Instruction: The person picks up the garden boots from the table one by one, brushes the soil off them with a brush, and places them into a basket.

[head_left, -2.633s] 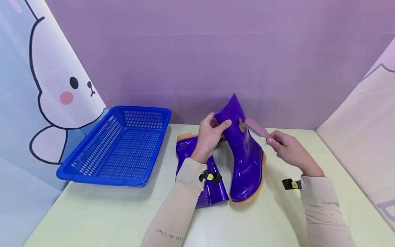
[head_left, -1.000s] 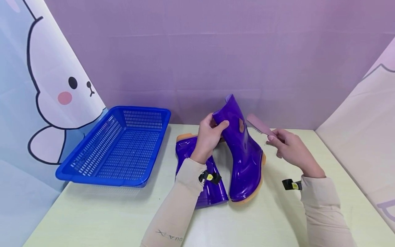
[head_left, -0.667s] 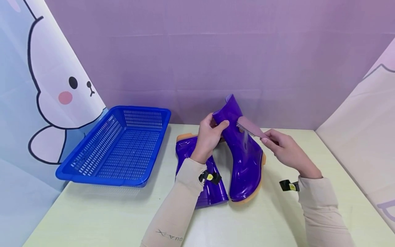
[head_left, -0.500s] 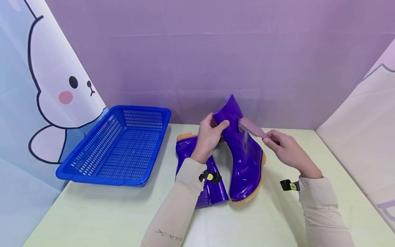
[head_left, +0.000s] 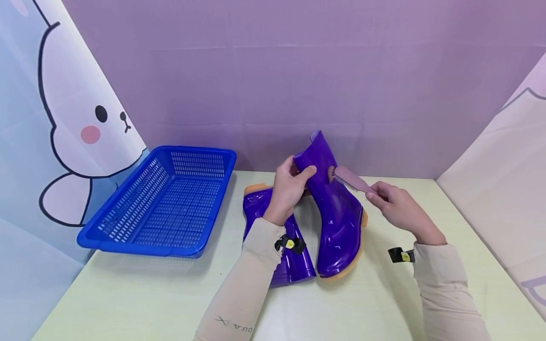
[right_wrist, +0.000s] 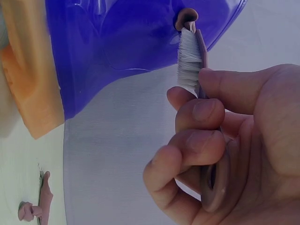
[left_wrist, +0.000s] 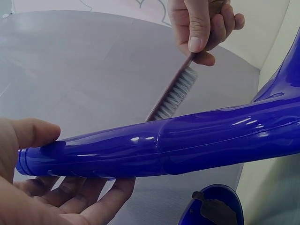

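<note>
My left hand point(head_left: 290, 184) grips a purple rain boot point(head_left: 341, 227) by the top of its shaft, thumb in front and fingers behind. The boot tilts, its orange-edged sole toward the right. A brown patch like mud point(right_wrist: 186, 19) sticks to the shaft. In my right hand point(head_left: 398, 206) is a scrub brush point(head_left: 351, 179) with a pink back, held by its handle. Its pale bristles point(right_wrist: 187, 56) meet the edge of the brown patch in the right wrist view. In the left wrist view, the boot shaft point(left_wrist: 112, 145) hides the brush tip.
A second purple boot point(head_left: 294, 272) lies on the table point(head_left: 170, 303), partly under the left forearm. A blue slotted basket point(head_left: 213, 210) stands at the left. The right wrist view shows a pinkish-brown long piece point(right_wrist: 45, 199) and a lump point(right_wrist: 29, 212) on the table.
The brush lifted off the boot about a second ago, came back over the brown patch, and has now slid slightly right, uncovering part of it. Left hand and boot stay nearly still.
</note>
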A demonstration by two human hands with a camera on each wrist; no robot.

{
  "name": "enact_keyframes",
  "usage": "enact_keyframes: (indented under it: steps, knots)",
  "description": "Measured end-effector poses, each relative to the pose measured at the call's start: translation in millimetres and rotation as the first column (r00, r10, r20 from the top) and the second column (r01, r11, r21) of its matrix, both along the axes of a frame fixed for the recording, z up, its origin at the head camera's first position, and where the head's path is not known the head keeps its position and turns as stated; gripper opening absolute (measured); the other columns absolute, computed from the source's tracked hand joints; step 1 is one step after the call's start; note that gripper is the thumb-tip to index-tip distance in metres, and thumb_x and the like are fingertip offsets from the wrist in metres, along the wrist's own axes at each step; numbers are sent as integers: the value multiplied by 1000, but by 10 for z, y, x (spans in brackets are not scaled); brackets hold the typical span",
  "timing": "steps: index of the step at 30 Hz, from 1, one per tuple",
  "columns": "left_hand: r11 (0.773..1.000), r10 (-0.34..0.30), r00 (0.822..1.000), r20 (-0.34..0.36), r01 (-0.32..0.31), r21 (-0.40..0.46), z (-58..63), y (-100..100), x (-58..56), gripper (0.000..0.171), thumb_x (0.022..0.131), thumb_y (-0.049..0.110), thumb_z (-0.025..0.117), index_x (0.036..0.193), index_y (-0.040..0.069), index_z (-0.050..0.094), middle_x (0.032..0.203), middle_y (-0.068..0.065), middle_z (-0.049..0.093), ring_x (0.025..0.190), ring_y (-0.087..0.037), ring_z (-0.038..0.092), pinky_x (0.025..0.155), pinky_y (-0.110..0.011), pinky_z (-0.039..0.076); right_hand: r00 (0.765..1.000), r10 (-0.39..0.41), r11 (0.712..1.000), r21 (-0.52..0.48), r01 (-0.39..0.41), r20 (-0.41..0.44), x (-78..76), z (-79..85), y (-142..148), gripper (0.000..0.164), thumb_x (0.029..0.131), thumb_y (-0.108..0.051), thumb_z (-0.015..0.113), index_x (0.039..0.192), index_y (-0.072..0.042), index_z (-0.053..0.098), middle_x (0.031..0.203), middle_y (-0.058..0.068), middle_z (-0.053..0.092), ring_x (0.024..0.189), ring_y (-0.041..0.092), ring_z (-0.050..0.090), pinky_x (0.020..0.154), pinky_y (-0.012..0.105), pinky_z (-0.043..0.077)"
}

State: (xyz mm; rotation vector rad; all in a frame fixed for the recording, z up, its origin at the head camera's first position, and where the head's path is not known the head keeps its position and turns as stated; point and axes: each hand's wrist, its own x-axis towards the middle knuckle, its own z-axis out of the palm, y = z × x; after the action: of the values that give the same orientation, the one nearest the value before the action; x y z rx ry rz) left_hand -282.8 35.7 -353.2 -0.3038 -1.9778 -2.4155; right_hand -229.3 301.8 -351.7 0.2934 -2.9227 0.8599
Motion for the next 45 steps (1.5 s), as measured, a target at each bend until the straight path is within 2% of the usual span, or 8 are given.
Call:
enact_keyframes:
  steps: [3, 6, 11, 13, 16, 21, 34, 45]
  knots:
    - [1000, -1, 1000, 2, 1, 10, -2, 3, -2, 29, 96, 12, 69, 125, 8, 65, 113, -15, 72, 89, -17, 71, 78, -33, 63, 999, -13, 1000, -13, 14, 36, 9, 22, 32, 29, 109, -32, 50, 106, -7, 64, 67, -1, 48, 58, 10, 47, 52, 28, 37]
    - [1000, -7, 1000, 5, 7, 16, -3, 1, -3, 29, 96, 12, 69, 125, 8, 64, 113, -15, 72, 89, -17, 71, 82, -37, 63, 998, -31, 999, -26, 32, 51, 29, 57, 63, 31, 109, -34, 49, 108, -6, 63, 72, 0, 62, 59, 10, 54, 54, 28, 39]
    - [1000, -9, 1000, 7, 9, 9, -10, -13, -15, 29, 97, 14, 68, 125, 7, 64, 114, -15, 72, 90, -16, 70, 86, -41, 62, 999, -36, 997, -64, 38, 31, 56, 99, 69, 31, 109, -35, 48, 109, -6, 61, 92, 6, 77, 65, 11, 64, 60, 27, 42]
    - [1000, -2, 1000, 7, 2, 2, -13, -18, -22, 28, 97, 15, 69, 124, 8, 64, 113, -14, 72, 90, -16, 70, 83, -38, 62, 999, -20, 995, -97, 23, 27, 58, 102, 43, 30, 109, -35, 49, 109, -6, 60, 94, 8, 75, 63, 13, 63, 59, 27, 44]
    - [1000, 8, 1000, 10, -8, -19, -13, -28, -23, 27, 98, 16, 69, 124, 9, 64, 111, -12, 72, 89, -15, 69, 78, -31, 61, 1000, 17, 992, -125, -16, 5, 45, 88, -18, 27, 109, -32, 50, 110, -7, 61, 84, 5, 65, 59, 12, 55, 53, 28, 44]
    - [1000, 7, 1000, 13, -7, -20, -7, -32, -17, 26, 98, 15, 68, 123, 9, 64, 108, -9, 71, 87, -14, 68, 75, -28, 60, 997, 73, 993, -89, -75, -24, 12, 41, -125, 27, 109, -30, 51, 112, -8, 65, 71, -1, 45, 57, 10, 43, 51, 29, 39]
    - [1000, 3, 1000, 11, -3, -21, -3, -22, -7, 25, 98, 14, 67, 122, 8, 65, 108, -10, 71, 87, -14, 69, 75, -28, 60, 999, 22, 1000, 0, -22, -23, -16, -26, -28, 23, 108, -27, 51, 104, -8, 65, 67, -3, 41, 57, 10, 38, 53, 27, 33]
    - [1000, 4, 1000, 4, -4, -27, -9, -19, -16, 25, 98, 15, 67, 122, 8, 64, 107, -10, 71, 87, -14, 68, 74, -26, 59, 999, -28, 1000, 15, 27, 31, -20, -10, 38, 29, 109, -31, 49, 109, -6, 65, 68, -1, 49, 59, 11, 47, 53, 29, 37]
